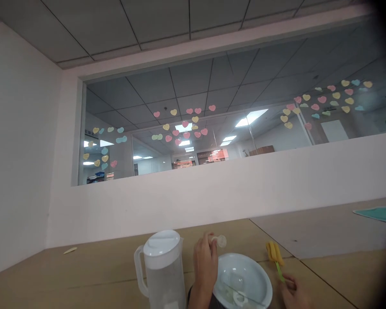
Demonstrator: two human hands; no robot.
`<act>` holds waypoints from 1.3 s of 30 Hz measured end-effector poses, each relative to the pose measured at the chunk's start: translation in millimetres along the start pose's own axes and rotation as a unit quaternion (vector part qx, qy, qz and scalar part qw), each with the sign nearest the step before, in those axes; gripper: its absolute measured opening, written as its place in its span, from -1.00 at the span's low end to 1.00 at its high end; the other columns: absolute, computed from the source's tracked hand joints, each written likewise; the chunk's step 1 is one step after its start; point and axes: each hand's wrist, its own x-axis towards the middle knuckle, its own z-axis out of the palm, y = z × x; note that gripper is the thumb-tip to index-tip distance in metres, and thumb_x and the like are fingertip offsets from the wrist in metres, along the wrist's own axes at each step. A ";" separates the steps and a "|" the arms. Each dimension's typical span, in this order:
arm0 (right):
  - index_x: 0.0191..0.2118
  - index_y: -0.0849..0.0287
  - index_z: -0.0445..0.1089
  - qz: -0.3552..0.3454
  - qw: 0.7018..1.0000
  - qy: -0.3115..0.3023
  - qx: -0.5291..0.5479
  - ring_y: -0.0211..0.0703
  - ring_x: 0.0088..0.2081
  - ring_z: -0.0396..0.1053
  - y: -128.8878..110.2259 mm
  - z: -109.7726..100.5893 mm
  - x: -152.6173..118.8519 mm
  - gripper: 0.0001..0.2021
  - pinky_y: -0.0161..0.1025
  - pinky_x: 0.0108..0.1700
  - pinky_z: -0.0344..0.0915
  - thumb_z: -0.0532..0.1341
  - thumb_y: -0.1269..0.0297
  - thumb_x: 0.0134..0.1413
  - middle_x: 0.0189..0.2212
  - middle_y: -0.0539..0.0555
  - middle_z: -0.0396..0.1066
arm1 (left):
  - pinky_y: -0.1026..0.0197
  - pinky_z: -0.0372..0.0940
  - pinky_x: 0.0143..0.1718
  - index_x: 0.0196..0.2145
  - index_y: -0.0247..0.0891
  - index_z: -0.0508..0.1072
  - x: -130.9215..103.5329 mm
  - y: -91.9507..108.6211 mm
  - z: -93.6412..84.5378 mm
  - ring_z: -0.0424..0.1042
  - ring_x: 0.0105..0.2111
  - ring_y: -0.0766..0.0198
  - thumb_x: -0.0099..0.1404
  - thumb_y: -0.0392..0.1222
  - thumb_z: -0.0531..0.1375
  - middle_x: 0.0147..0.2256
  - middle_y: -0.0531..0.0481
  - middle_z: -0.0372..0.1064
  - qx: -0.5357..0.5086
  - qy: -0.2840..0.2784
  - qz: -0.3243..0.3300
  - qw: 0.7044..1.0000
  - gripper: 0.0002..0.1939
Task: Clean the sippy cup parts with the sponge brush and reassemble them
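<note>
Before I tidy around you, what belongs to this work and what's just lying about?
Seemingly in use: small translucent piece in left hand; yellow-headed brush in right hand; white bowl; perhaps lidded pitcher.

Probably lying about: thin yellowish piece; flat teal item.

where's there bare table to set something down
Widest: left of the white-lidded pitcher, toward the thin yellow piece. A smaller patch lies behind the bowl, between left hand and yellow sponge brush. Pitcher, left hand and bowl crowd together.
</note>
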 end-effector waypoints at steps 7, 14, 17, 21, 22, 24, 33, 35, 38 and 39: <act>-0.11 0.21 0.27 -0.170 0.975 0.139 -0.025 -0.02 -0.30 0.43 -19.2 -5.6 -20.3 -0.58 -0.20 -0.33 0.30 -0.02 0.07 -0.03 -0.25 0.17 0.46 | 0.15 0.20 -0.04 -0.02 -0.24 0.35 -0.2 0.0 5.9 0.36 -0.14 0.24 0.32 -0.18 -0.12 -0.14 -0.09 0.41 -0.085 -0.020 0.005 0.996 -0.62; -0.11 0.17 0.36 -0.454 0.872 0.174 -0.057 -0.18 -0.31 0.46 -33.8 -6.4 -42.4 -0.71 -0.31 -0.25 0.36 0.02 0.20 0.15 -0.26 0.12 0.49 | 0.16 0.24 -0.09 -0.19 -0.25 0.46 1.6 -3.0 19.5 0.37 -0.18 0.25 0.27 -0.22 -0.04 -0.19 -0.09 0.42 -0.154 -0.035 -0.009 0.987 -0.69; -0.11 0.15 0.36 -0.552 0.819 0.141 -0.064 -0.21 -0.22 0.44 -34.5 -3.4 -50.7 -0.75 -0.30 -0.12 0.35 0.02 0.33 0.16 -0.23 0.08 0.48 | 0.18 0.25 -0.14 -0.24 -0.29 0.46 1.2 -1.3 23.0 0.38 -0.22 0.25 0.24 -0.23 -0.02 -0.24 -0.10 0.43 -0.170 -0.034 -0.036 0.984 -0.72; -0.10 0.16 0.34 -0.577 0.802 0.143 -0.067 -0.22 -0.20 0.43 -33.0 -1.0 -52.4 -0.76 -0.29 -0.10 0.36 0.06 0.42 0.13 -0.24 0.07 0.47 | 0.24 0.27 -0.23 -0.31 -0.32 0.44 0.5 2.7 25.7 0.39 -0.28 0.28 0.19 -0.27 0.02 -0.30 -0.08 0.44 -0.185 -0.034 -0.059 0.980 -0.78; -0.10 0.17 0.34 -0.574 0.803 0.147 -0.066 -0.22 -0.19 0.42 -32.6 -0.9 -51.8 -0.76 -0.29 -0.10 0.36 0.06 0.42 0.13 -0.24 0.07 0.47 | 0.25 0.27 -0.24 -0.31 -0.32 0.44 0.1 3.8 26.4 0.39 -0.29 0.29 0.17 -0.29 0.03 -0.30 -0.08 0.44 -0.191 -0.039 -0.065 0.979 -0.79; -0.11 0.17 0.35 -0.570 0.805 0.152 -0.064 -0.22 -0.19 0.42 -32.1 -1.1 -50.5 -0.77 -0.28 -0.09 0.36 0.05 0.41 0.13 -0.23 0.07 0.47 | 0.27 0.27 -0.26 -0.32 -0.32 0.43 -0.9 5.7 28.2 0.40 -0.32 0.32 0.14 -0.32 0.05 -0.30 -0.08 0.44 -0.201 -0.054 -0.079 0.975 -0.82; -0.12 0.17 0.35 -0.562 0.814 0.137 -0.058 -0.20 -0.17 0.42 -31.3 -1.8 -50.7 -0.77 -0.26 -0.09 0.36 0.04 0.38 0.14 -0.23 0.09 0.46 | 0.28 0.30 -0.32 -0.20 -0.35 0.45 -6.0 8.9 34.9 0.41 -0.39 0.33 0.12 -0.35 0.11 -0.38 -0.06 0.47 -0.161 -0.122 -0.078 0.976 -0.74; -0.12 0.16 0.36 -0.559 0.815 0.140 -0.060 -0.20 -0.17 0.42 -32.7 -3.3 -52.2 -0.77 -0.25 -0.08 0.35 0.03 0.36 0.15 -0.23 0.10 0.47 | 0.25 0.30 -0.28 -0.22 -0.34 0.47 -6.9 8.8 34.7 0.42 -0.37 0.31 0.13 -0.33 0.10 -0.33 -0.09 0.48 -0.147 -0.130 -0.073 0.978 -0.75; -0.14 0.16 0.37 -0.552 0.818 0.148 -0.067 -0.20 -0.19 0.42 -35.2 -5.6 -54.5 -0.76 -0.27 -0.10 0.35 0.01 0.35 0.16 -0.24 0.09 0.47 | 0.22 0.29 -0.25 -0.27 -0.31 0.50 -7.5 7.0 34.9 0.42 -0.34 0.28 0.15 -0.26 0.11 -0.29 -0.10 0.49 -0.146 -0.126 -0.071 0.979 -0.78; -0.14 0.16 0.37 -0.552 0.818 0.151 -0.068 -0.21 -0.19 0.42 -35.6 -6.1 -55.0 -0.77 -0.28 -0.10 0.35 0.02 0.36 0.15 -0.24 0.08 0.47 | 0.22 0.28 -0.25 -0.29 -0.31 0.50 -7.4 5.9 35.1 0.42 -0.34 0.28 0.16 -0.23 0.11 -0.30 -0.09 0.49 -0.146 -0.123 -0.071 0.979 -0.79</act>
